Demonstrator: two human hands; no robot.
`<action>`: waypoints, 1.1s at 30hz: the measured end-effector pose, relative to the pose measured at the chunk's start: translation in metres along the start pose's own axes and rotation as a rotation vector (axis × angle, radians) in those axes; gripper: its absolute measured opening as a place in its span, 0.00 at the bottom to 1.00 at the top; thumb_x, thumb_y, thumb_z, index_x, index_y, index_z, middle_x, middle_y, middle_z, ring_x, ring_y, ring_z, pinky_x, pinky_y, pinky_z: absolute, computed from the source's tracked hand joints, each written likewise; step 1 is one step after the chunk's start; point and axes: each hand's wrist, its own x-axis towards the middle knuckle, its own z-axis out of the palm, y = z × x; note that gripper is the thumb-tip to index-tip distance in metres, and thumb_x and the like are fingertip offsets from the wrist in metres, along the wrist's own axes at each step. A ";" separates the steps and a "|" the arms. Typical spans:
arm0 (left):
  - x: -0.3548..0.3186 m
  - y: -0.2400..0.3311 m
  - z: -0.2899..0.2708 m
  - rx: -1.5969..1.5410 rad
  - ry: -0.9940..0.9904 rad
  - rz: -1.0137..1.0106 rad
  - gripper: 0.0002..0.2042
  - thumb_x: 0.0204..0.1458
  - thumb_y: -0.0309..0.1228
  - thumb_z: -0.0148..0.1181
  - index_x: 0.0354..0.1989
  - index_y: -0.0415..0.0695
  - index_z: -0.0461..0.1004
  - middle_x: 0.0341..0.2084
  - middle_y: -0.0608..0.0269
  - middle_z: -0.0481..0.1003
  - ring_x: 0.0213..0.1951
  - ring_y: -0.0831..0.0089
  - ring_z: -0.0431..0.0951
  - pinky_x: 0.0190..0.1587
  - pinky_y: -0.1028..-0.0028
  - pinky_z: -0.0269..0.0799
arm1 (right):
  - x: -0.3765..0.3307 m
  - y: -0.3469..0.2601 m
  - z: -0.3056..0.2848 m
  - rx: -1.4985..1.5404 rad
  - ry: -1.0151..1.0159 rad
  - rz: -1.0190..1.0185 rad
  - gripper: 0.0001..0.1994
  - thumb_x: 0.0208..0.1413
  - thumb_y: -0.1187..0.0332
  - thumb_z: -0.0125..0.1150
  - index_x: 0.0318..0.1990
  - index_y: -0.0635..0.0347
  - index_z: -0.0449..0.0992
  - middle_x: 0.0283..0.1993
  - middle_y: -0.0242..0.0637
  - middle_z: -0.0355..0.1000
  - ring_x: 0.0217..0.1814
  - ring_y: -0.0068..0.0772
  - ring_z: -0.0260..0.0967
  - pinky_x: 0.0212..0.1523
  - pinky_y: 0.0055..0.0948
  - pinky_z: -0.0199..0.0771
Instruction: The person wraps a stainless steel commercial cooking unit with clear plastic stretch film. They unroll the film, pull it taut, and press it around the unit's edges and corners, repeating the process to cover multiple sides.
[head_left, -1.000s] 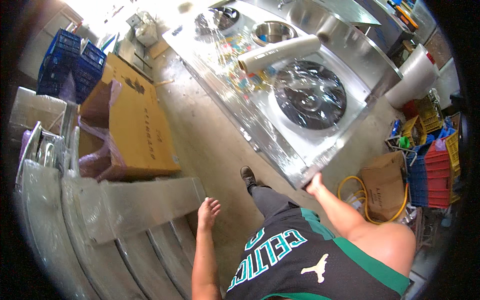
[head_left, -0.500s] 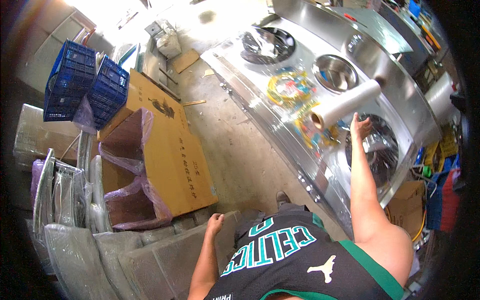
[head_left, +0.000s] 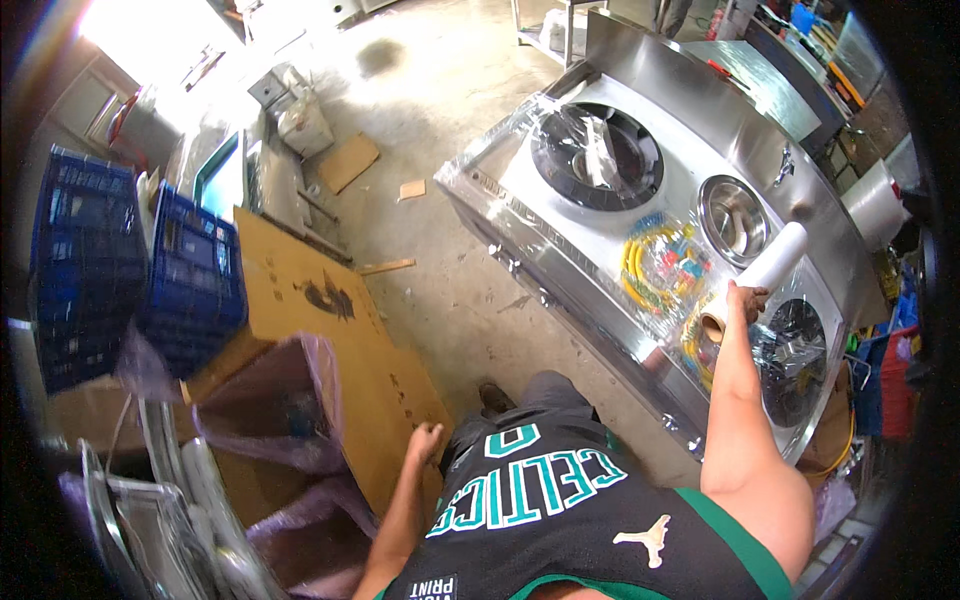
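My right hand (head_left: 744,300) grips a white roll of stretch film (head_left: 758,276) that lies on top of a long stainless steel cooker (head_left: 560,235). The cooker is wrapped in clear plastic, with round burner wells and bundles of yellow hose (head_left: 650,262) under the film. My left hand (head_left: 425,441) hangs at my side with its fingers curled, holding nothing, just beside the edge of a brown cardboard box (head_left: 330,330).
Blue plastic crates (head_left: 130,270) stand stacked at the left. A purple plastic liner (head_left: 280,410) fills the open box. Plastic-wrapped metal parts (head_left: 170,510) lie at the lower left. Cardboard scraps (head_left: 345,162) lie on the concrete floor. More crates and a white roll (head_left: 872,205) sit at the far right.
My view has swung along the cooker. My right hand went from the cooker's edge up to the roll and now holds it. My left hand has closed and dropped to my side.
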 end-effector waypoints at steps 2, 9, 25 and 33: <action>0.049 0.056 -0.072 0.093 -0.001 0.107 0.24 0.61 0.45 0.58 0.50 0.32 0.78 0.47 0.41 0.81 0.47 0.51 0.83 0.50 0.61 0.77 | -0.016 -0.011 0.003 -0.082 0.036 0.031 0.56 0.51 0.42 0.70 0.79 0.55 0.40 0.74 0.68 0.50 0.70 0.69 0.60 0.65 0.60 0.66; 0.248 0.287 -0.240 0.133 -0.001 0.416 0.17 0.67 0.38 0.54 0.49 0.32 0.75 0.40 0.50 0.82 0.39 0.65 0.83 0.43 0.67 0.79 | -0.017 -0.054 0.070 -0.331 0.388 0.076 0.32 0.67 0.61 0.50 0.77 0.43 0.51 0.79 0.53 0.48 0.77 0.62 0.51 0.74 0.56 0.54; 0.593 0.517 -0.367 0.722 -0.618 0.384 0.22 0.61 0.39 0.59 0.52 0.30 0.76 0.37 0.49 0.83 0.37 0.66 0.84 0.42 0.66 0.79 | -0.286 -0.287 0.075 0.422 0.646 0.239 0.24 0.50 0.72 0.67 0.56 0.58 0.71 0.62 0.52 0.66 0.65 0.57 0.63 0.65 0.50 0.63; 0.722 0.791 -0.337 0.922 -0.695 1.020 0.14 0.66 0.38 0.57 0.45 0.37 0.77 0.33 0.56 0.80 0.36 0.67 0.80 0.42 0.66 0.76 | -0.492 -0.369 0.108 0.392 0.725 0.637 0.17 0.51 0.78 0.63 0.50 0.63 0.74 0.54 0.49 0.70 0.60 0.56 0.66 0.63 0.47 0.66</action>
